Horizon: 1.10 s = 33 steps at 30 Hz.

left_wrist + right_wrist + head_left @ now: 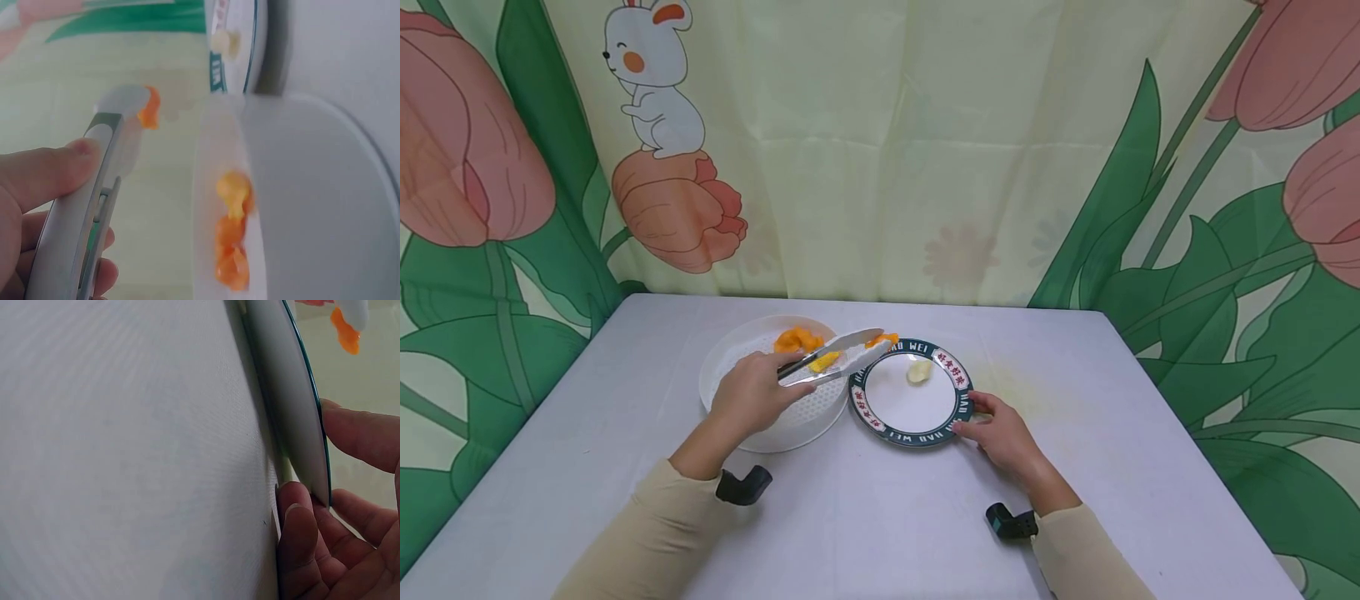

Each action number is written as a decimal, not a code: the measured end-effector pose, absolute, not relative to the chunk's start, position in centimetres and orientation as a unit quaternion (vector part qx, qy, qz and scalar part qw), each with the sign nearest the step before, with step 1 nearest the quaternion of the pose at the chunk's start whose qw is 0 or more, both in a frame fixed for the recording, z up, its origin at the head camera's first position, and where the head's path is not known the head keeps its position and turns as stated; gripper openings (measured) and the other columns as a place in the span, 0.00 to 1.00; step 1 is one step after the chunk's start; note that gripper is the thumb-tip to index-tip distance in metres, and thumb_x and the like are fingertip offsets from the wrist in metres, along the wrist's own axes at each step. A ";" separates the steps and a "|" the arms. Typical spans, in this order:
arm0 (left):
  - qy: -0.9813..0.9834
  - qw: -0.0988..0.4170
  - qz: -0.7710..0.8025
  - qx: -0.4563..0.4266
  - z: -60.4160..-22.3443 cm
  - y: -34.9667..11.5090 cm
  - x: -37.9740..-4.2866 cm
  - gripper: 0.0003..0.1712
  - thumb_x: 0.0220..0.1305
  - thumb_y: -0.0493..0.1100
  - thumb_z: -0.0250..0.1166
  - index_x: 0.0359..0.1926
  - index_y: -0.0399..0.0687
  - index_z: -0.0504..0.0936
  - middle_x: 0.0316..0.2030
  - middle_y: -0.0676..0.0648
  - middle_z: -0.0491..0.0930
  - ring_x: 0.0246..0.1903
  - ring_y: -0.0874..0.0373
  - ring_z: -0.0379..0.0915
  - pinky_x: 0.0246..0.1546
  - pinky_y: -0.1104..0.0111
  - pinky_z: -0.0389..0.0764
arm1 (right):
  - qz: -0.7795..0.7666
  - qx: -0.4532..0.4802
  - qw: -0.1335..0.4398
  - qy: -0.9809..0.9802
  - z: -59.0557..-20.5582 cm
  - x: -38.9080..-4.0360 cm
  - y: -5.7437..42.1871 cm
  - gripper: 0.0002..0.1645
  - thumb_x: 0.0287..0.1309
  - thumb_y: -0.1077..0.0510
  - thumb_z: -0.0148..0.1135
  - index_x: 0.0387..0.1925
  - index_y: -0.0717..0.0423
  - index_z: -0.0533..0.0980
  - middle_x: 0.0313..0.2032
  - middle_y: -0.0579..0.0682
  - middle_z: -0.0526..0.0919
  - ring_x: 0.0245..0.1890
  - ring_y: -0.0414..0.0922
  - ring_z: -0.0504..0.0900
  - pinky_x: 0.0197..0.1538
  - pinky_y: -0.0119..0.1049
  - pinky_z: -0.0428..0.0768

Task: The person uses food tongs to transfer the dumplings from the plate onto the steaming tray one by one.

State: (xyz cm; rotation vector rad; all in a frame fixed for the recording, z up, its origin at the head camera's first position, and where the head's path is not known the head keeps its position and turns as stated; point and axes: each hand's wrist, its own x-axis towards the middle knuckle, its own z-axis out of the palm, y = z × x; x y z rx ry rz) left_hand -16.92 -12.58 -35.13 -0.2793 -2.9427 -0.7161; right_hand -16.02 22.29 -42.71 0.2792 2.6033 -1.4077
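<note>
My left hand [748,398] grips metal tongs [838,343], thumb along one arm and fingers wrapped round the other. Between the tong tips is a small glossy orange piece [889,339], held above the plate's far left rim. My right hand [1006,435] pinches the near right edge of a round plate [917,438] with a dark green, lettered rim; the right wrist view shows the thumb on top and fingers [299,528] underneath. One pale, yellowish-white piece [919,372] lies on the plate.
Left of the plate stands a round white perforated basket [722,408] holding several lumpy orange and yellow pieces [232,234]. Both rest on a white-covered table [865,533]. Behind hangs a curtain [887,167] printed with tulips and a rabbit.
</note>
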 end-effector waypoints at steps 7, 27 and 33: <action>-0.969 0.065 -0.233 -0.051 -34.8 -15.5 -16.8 0.33 0.59 0.51 0.75 0.62 0.43 0.80 0.47 0.36 0.83 0.36 0.48 0.73 0.24 0.64 0.69 | -0.471 0.090 0.084 0.873 -42.7 -16.0 22.3 0.43 0.60 0.55 0.72 0.72 0.57 0.63 0.66 0.63 0.69 0.42 0.50 0.75 0.41 0.37 0.78; -0.968 0.035 -0.245 0.048 -35.7 -21.5 -16.5 0.35 0.64 0.51 0.69 0.66 0.36 0.73 0.53 0.30 0.78 0.39 0.43 0.71 0.24 0.64 0.71 | -0.472 0.085 0.080 0.874 -42.9 -16.3 22.3 0.42 0.60 0.56 0.71 0.72 0.58 0.63 0.65 0.63 0.70 0.43 0.50 0.75 0.41 0.36 0.78; -0.969 0.032 -0.238 0.060 -36.3 -22.6 -16.6 0.37 0.64 0.54 0.68 0.65 0.35 0.73 0.57 0.28 0.75 0.43 0.40 0.71 0.27 0.62 0.71 | -0.472 0.085 0.080 0.874 -42.9 -16.3 22.3 0.42 0.59 0.56 0.71 0.72 0.59 0.63 0.65 0.63 0.70 0.43 0.51 0.75 0.42 0.37 0.79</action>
